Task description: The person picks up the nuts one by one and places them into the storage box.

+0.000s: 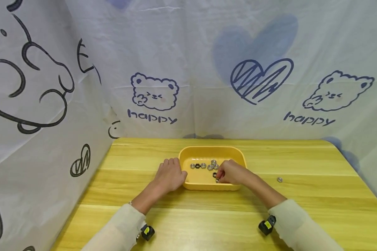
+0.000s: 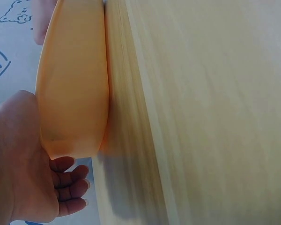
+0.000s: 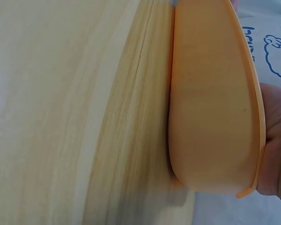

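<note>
A yellow tray sits near the middle of the wooden tabletop, with a loose cluster of small metal nuts lying on its floor. The right hand reaches over the tray's near rim, fingers curled down, and seems to pinch one nut between its fingertips close to the front wall, though the nut is too small to be sure of the grip. The left hand rests against the tray's left end with its fingers relaxed and lying on the tabletop beside the wall; the left wrist view shows the palm touching the tray's outer wall and the fingertips lightly bent, holding nothing. A single stray nut lies on the tabletop well apart to the right of the tray. A printed cloth backdrop with bears and hearts hangs behind and along the left side
</note>
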The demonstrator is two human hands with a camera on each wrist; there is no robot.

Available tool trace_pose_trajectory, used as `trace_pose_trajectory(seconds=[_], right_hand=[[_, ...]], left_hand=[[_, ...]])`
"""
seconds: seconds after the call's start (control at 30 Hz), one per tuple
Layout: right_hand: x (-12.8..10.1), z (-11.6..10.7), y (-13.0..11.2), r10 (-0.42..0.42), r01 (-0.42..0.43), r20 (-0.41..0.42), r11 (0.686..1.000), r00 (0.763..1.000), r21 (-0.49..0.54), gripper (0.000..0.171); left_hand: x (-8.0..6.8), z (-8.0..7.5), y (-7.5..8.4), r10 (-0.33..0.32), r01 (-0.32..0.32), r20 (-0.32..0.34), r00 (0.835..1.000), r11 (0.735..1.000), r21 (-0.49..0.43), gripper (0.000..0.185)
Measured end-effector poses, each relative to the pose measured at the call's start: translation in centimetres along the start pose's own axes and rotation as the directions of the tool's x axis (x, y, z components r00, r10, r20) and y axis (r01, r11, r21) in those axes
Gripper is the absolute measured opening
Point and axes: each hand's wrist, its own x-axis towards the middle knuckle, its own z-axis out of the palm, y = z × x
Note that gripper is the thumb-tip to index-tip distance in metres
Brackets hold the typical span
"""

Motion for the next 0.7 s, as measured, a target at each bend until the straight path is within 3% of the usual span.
trace_pose_trajectory(seconds=[0.7], right_hand=[[0.06,-0.1,-0.13,-0.036,0.035,-0.015,0.998,0.999,-0.048,0.005]], left_hand=[[-0.2,-0.29,0.26,-0.011,0.011,-0.007,1.0,1.0,-0.001,0.04]])
